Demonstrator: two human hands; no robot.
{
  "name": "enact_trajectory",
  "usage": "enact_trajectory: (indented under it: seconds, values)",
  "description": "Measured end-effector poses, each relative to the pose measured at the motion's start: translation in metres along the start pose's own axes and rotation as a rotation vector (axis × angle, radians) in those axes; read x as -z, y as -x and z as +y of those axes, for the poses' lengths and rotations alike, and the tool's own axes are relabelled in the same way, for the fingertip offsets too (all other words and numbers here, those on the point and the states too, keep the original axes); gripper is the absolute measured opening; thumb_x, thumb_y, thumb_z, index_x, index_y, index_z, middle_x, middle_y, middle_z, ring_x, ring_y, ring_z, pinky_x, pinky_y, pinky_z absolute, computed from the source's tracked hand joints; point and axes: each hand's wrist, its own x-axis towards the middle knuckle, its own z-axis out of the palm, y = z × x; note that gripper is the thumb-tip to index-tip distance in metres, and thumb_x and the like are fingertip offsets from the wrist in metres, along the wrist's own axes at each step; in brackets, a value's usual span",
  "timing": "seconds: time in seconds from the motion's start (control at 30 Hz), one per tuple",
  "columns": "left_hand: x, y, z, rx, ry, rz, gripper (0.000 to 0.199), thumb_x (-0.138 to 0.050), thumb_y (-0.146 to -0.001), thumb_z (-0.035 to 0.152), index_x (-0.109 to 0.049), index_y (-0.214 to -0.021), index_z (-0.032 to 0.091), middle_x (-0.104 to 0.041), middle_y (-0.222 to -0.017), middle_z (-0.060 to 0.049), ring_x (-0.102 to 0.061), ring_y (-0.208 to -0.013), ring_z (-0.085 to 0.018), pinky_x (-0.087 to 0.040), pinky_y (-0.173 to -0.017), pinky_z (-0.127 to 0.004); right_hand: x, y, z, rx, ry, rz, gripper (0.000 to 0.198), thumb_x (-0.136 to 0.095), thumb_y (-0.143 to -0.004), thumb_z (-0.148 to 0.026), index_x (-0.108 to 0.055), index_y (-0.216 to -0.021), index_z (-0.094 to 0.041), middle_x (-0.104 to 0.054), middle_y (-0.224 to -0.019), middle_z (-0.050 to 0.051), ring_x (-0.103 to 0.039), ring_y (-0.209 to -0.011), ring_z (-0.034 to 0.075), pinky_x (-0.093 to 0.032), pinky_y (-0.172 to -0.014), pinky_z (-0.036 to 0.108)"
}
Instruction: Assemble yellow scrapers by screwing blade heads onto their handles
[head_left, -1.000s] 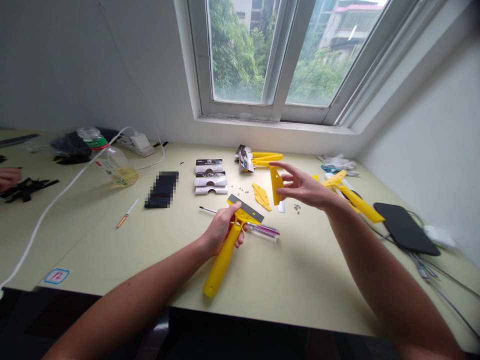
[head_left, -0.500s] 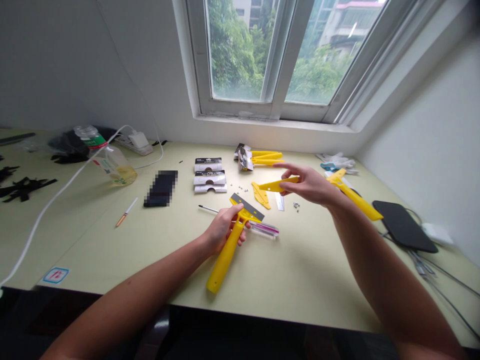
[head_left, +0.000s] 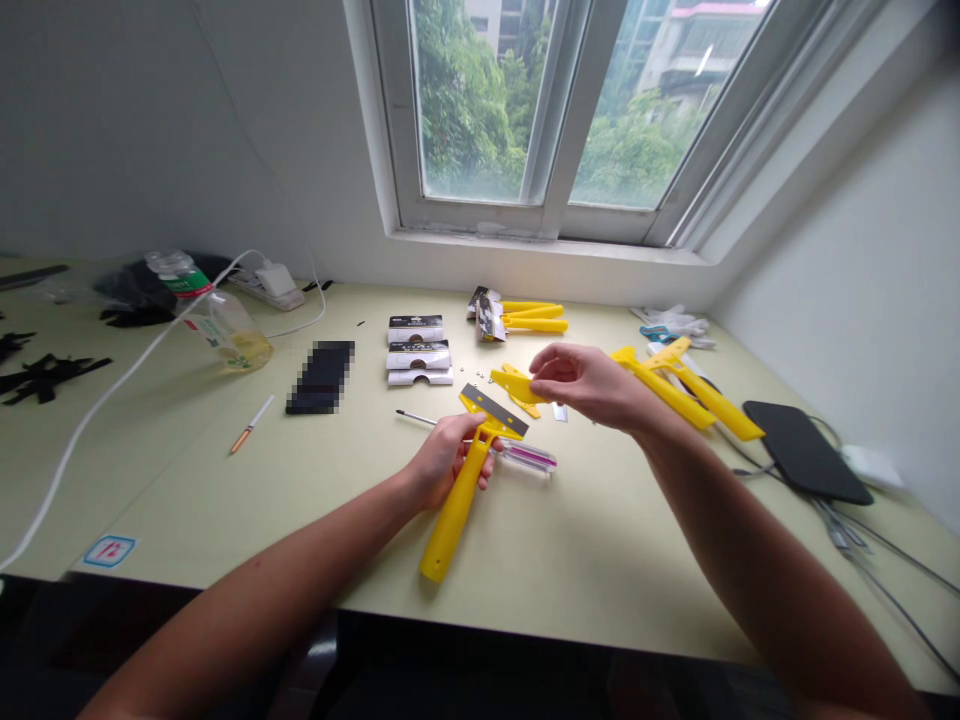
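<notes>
My left hand (head_left: 444,462) is closed on a yellow scraper (head_left: 457,510), its handle slanting down toward me. A grey metal blade (head_left: 493,409) lies across the scraper's head. Up and to the right of it, my right hand (head_left: 589,385) pinches a flat yellow plastic clamp plate (head_left: 517,384) by one end. The plate is tilted and apart from the blade. Behind it, a similar yellow piece lies on the table, partly hidden. Beneath the scraper head is a screwdriver (head_left: 531,458) with a clear and purple handle. A loose blade (head_left: 560,412) shows below my right hand.
White and black cardboard sleeves (head_left: 417,360) and packaged yellow-handled scrapers (head_left: 534,320) stand at the back. Two more yellow scraper handles (head_left: 724,400) lie right, near a black phone-like slab (head_left: 806,450). Tiny nuts (head_left: 480,375) are scattered mid-table. Left are a bottle (head_left: 225,335) and cable.
My right hand has moved left and slightly toward me with the yellow plate, nearing the scraper head. Another yellow scraper handle at the right has come into view. My left hand has barely moved.
</notes>
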Motion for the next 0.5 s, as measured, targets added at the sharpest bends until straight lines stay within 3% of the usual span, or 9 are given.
enact_trajectory:
  seconds: [0.13, 0.3, 0.5]
  values:
    - [0.001, -0.001, -0.002, -0.025, -0.002, -0.03, 0.026, -0.053, -0.086, 0.035, -0.056, -0.093, 0.011, -0.061, -0.085, -0.008, -0.055, -0.052, -0.011, -0.047, -0.043, -0.023, -0.016, 0.001, 0.0, 0.053, -0.005, -0.031, 0.043, -0.065, -0.078, -0.028, -0.06, -0.12, -0.018, -0.071, -0.088, 0.006, -0.064, -0.067, 0.014, -0.049, -0.051, 0.022]
    - [0.001, -0.001, -0.002, -0.033, -0.01, -0.043, 0.025, -0.051, -0.086, 0.032, -0.056, -0.098, 0.011, -0.06, -0.084, -0.007, -0.054, -0.052, -0.011, -0.046, -0.044, -0.023, -0.035, 0.002, 0.004, 0.103, 0.071, -0.029, 0.025, -0.063, -0.081, -0.026, -0.068, -0.104, -0.018, -0.074, -0.086, 0.005, -0.069, -0.073, 0.016, -0.053, -0.063, 0.025]
    - [0.001, 0.0, -0.001, -0.032, -0.025, -0.041, 0.024, -0.05, -0.087, 0.033, -0.055, -0.096, 0.011, -0.059, -0.084, -0.006, -0.054, -0.052, -0.011, -0.047, -0.045, -0.023, -0.042, 0.003, 0.007, 0.125, 0.081, -0.023, 0.02, -0.063, -0.082, -0.027, -0.067, -0.102, -0.022, -0.074, -0.084, 0.003, -0.07, -0.073, 0.016, -0.053, -0.065, 0.026]
